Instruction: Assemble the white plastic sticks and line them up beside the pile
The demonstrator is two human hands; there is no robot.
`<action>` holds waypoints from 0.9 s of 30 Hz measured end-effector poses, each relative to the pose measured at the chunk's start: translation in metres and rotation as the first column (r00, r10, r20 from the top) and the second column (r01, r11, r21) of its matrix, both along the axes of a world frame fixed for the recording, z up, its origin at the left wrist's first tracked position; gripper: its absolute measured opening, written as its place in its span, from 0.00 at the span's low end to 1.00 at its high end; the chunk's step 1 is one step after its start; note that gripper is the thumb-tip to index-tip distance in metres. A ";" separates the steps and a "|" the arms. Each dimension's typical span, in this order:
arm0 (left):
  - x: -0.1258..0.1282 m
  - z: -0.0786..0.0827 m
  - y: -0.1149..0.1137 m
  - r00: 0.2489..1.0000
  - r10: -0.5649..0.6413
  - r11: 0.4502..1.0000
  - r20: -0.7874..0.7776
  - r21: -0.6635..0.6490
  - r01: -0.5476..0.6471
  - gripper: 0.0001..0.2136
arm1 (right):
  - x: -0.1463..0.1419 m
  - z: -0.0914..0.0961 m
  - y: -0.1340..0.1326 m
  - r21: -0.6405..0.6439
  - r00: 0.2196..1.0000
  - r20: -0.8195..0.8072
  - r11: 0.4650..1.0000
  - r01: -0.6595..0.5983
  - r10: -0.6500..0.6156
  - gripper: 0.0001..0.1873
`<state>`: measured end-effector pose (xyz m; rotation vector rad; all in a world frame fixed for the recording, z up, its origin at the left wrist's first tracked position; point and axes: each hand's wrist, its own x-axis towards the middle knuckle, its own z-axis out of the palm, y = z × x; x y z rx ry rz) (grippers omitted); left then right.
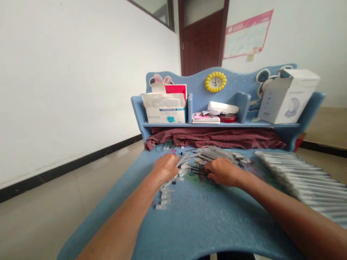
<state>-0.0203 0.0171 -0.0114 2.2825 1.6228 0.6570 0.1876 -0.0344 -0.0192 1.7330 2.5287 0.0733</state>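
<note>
Both part-hidden: left hand (166,167), right hand (222,172) | clear pieces (166,195) blurred | rods (306,175) cropped

At your twelve o'clock, a red checked cloth (217,138) lies bunched beneath the blue shelf (252,125). On that shelf, a mask box (166,115) stands at your eleven, a round red tin (228,118) at twelve, a white carton (287,99) at one. Higher at twelve, a yellow-rimmed dial (215,82) faces you.

Has pens (214,153) on the desk (211,216), between caps (166,196) at left and a stack (309,180) at right. Has cloth (217,138) behind, under a shelf (230,125) with boxes (166,115).
</note>
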 end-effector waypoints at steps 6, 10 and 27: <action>0.006 0.001 0.000 0.984 0.028 0.995 0.177 -0.098 -0.011 0.08 | -0.009 0.000 -0.005 0.004 0.999 0.052 1.000 -0.004 0.004 0.16; 0.008 0.006 -0.003 0.802 0.121 0.935 0.585 -0.339 0.106 0.14 | -0.008 0.001 -0.007 0.018 0.999 0.038 1.000 -0.008 0.007 0.17; 0.007 0.003 -0.007 0.989 0.028 0.921 -0.148 0.389 0.032 0.06 | 0.026 0.009 -0.003 0.472 0.973 -0.227 0.871 0.139 -0.032 0.14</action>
